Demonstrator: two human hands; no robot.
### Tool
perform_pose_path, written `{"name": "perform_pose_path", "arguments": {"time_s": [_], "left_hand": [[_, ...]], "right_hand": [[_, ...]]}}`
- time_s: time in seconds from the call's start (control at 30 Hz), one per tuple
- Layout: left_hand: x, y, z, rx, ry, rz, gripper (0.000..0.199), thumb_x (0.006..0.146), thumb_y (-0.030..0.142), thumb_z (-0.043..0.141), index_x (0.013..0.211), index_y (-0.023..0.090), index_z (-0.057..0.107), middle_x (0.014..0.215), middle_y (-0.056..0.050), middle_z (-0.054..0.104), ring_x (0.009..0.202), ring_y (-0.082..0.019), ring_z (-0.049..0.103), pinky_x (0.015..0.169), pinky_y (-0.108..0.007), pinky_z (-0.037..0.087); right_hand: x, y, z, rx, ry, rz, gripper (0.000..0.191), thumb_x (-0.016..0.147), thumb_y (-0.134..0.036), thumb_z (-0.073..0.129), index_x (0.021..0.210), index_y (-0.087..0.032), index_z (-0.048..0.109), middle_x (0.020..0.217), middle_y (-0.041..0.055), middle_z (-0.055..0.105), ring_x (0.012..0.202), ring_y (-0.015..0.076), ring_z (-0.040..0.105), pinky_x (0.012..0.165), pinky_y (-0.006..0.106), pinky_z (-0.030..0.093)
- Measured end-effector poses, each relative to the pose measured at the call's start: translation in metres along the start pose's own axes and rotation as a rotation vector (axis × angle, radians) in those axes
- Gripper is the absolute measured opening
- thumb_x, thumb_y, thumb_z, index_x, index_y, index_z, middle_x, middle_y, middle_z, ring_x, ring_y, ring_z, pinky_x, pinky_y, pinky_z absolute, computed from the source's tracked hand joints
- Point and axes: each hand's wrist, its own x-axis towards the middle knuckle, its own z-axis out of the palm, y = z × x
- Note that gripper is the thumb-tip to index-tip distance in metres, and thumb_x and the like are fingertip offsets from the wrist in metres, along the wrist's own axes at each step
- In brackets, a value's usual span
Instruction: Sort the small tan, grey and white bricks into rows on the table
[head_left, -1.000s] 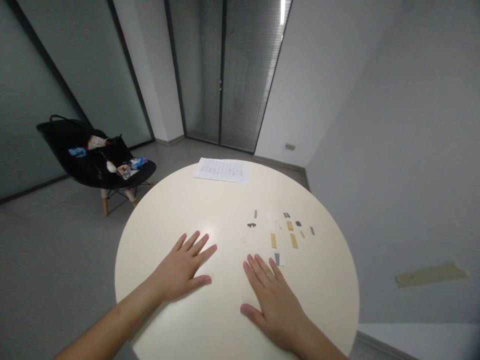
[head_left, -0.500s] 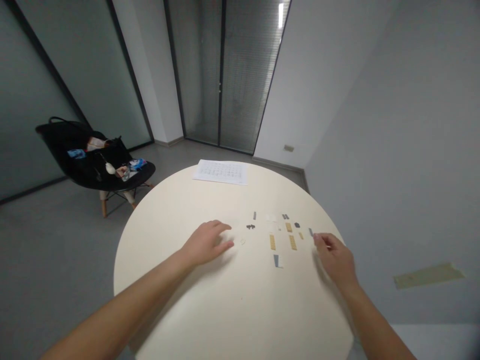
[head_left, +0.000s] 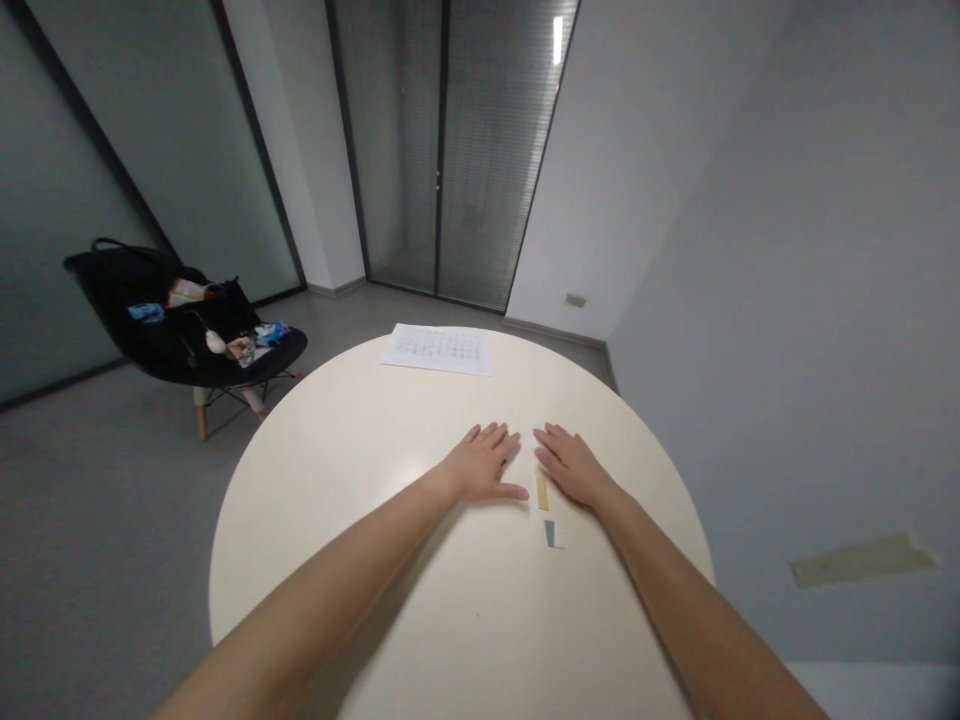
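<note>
We see both hands flat on round table, lower centre of frame, holding nothing: left hand fingers spread wide, right hand fingers narrower. Tan strip lies between them, grey-and-white piece just below (both tiny). Palms sliding inward could knock strip.

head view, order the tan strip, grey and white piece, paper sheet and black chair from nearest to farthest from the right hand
1. Tan strip, just left of the right hand
2. Grey and white piece, nearer the person
3. Paper sheet, far edge of the table
4. Black chair, left of the table
</note>
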Motion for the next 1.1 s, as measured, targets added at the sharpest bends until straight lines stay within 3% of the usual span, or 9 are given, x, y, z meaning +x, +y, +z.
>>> {"name": "perform_pose_path", "arguments": {"time_s": [0.13, 0.2, 0.27, 0.4, 0.5, 0.63, 0.77, 0.9, 1.1], "left_hand": [[-0.003, 0.0, 0.002, 0.018, 0.029, 0.061, 0.098, 0.079, 0.083, 0.031, 0.15, 0.016, 0.027, 0.157, -0.017, 0.026, 0.145, -0.033, 0.021, 0.116, -0.051, 0.015], [-0.003, 0.0, 0.001, 0.01, 0.043, 0.059, 0.089, 0.084, 0.079, 0.028, 0.149, 0.017, 0.028, 0.156, -0.015, 0.028, 0.144, -0.031, 0.023, 0.116, -0.05, 0.017], [-0.002, 0.0, 0.002, 0.003, 0.062, 0.034, 0.082, 0.089, 0.074, 0.025, 0.149, 0.018, 0.03, 0.156, -0.014, 0.03, 0.144, -0.03, 0.025, 0.115, -0.05, 0.02], [0.001, 0.004, 0.003, -0.001, 0.092, 0.009, 0.068, 0.094, 0.065, 0.024, 0.145, 0.021, 0.036, 0.153, -0.012, 0.036, 0.141, -0.028, 0.031, 0.114, -0.051, 0.023], [0.002, 0.015, 0.004, -0.026, 0.107, 0.067, 0.058, 0.097, 0.06, 0.026, 0.138, 0.022, 0.044, 0.148, -0.01, 0.045, 0.138, -0.026, 0.037, 0.113, -0.051, 0.026], [-0.002, 0.032, 0.001, -0.132, 0.109, 0.136, 0.057, 0.097, 0.057, 0.03, 0.141, 0.021, 0.039, 0.141, -0.011, 0.053, 0.131, -0.025, 0.046, 0.111, -0.047, 0.029], [-0.017, 0.032, -0.008, -0.281, 0.138, 0.145, 0.064, 0.097, 0.052, 0.034, 0.15, 0.019, 0.022, 0.144, -0.012, 0.049, 0.125, -0.026, 0.052, 0.108, -0.043, 0.035], [-0.048, 0.005, -0.016, -0.28, 0.217, 0.137, 0.066, 0.095, 0.055, 0.037, 0.15, 0.02, 0.023, 0.149, -0.012, 0.041, 0.134, -0.026, 0.042, 0.11, -0.041, 0.034], [-0.113, -0.05, -0.027, -0.084, 0.193, -0.131, 0.082, 0.09, 0.065, 0.04, 0.152, 0.015, 0.02, 0.155, -0.018, 0.029, 0.143, -0.032, 0.026, 0.116, -0.049, 0.022]], "right_hand": [[-0.024, -0.025, 0.002, 0.097, -0.096, -0.109, 0.061, 0.096, -0.054, 0.028, 0.147, -0.02, 0.038, 0.154, 0.0115, 0.034, 0.144, 0.0239, 0.024, 0.117, 0.052, 0.016], [-0.047, -0.031, 0.0, 0.148, -0.106, -0.148, 0.068, 0.093, -0.056, 0.036, 0.15, -0.02, 0.03, 0.155, 0.0127, 0.031, 0.145, 0.0252, 0.024, 0.117, 0.052, 0.017], [-0.073, -0.036, -0.001, 0.162, -0.094, -0.164, 0.086, 0.085, -0.06, 0.05, 0.154, -0.019, 0.019, 0.157, 0.0145, 0.026, 0.144, 0.0282, 0.023, 0.116, 0.052, 0.021], [-0.118, -0.044, 0.003, 0.037, -0.047, -0.169, 0.115, 0.069, -0.067, 0.066, 0.155, -0.019, 0.006, 0.159, 0.0163, 0.018, 0.145, 0.0327, 0.019, 0.115, 0.052, 0.024], [-0.126, -0.045, 0.008, -0.127, 0.056, -0.087, 0.114, 0.068, -0.07, 0.063, 0.155, -0.019, 0.012, 0.157, 0.0188, 0.022, 0.145, 0.0371, 0.015, 0.115, 0.06, 0.013], [-0.099, -0.044, 0.01, -0.193, 0.068, 0.06, 0.112, 0.066, -0.075, 0.061, 0.153, -0.017, 0.021, 0.157, 0.0219, 0.021, 0.144, 0.0413, 0.016, 0.112, 0.063, 0.013], [-0.06, -0.053, 0.011, -0.175, -0.017, 0.017, 0.109, 0.066, -0.076, 0.06, 0.152, -0.02, 0.023, 0.158, 0.0204, 0.018, 0.144, 0.0408, 0.015, 0.111, 0.063, 0.013], [-0.024, -0.072, 0.015, -0.148, -0.043, -0.062, 0.099, 0.073, -0.073, 0.056, 0.152, -0.023, 0.023, 0.158, 0.0173, 0.021, 0.145, 0.0367, 0.015, 0.112, 0.061, 0.01], [0.031, -0.117, 0.03, -0.025, -0.051, -0.214, 0.083, 0.079, -0.071, 0.053, 0.146, -0.024, 0.038, 0.155, 0.0146, 0.031, 0.145, 0.0322, 0.019, 0.114, 0.056, 0.01]]}}
